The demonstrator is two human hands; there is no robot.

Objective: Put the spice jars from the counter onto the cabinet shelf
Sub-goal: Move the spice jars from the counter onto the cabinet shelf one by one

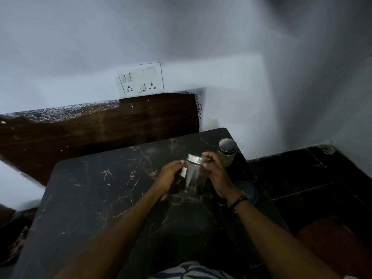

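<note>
Spice jars are the concern, and two stand on the black, gold-veined marble counter (84,194), the landmark here, broad and glossy. Near its far right corner sits a squat jar (227,153) of greenish contents under a round steel lid. Just nearer, a clear glass jar (194,174) with a steel lid is clasped between the left hand (171,176) and right hand (218,175), likely steadied for lifting. No cabinet shelf shows.

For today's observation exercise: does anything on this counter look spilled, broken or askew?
Nothing stands out. Both hands, left hand and right hand, hold the clear jar upright, lid on; the second jar stands upright behind it.
</note>
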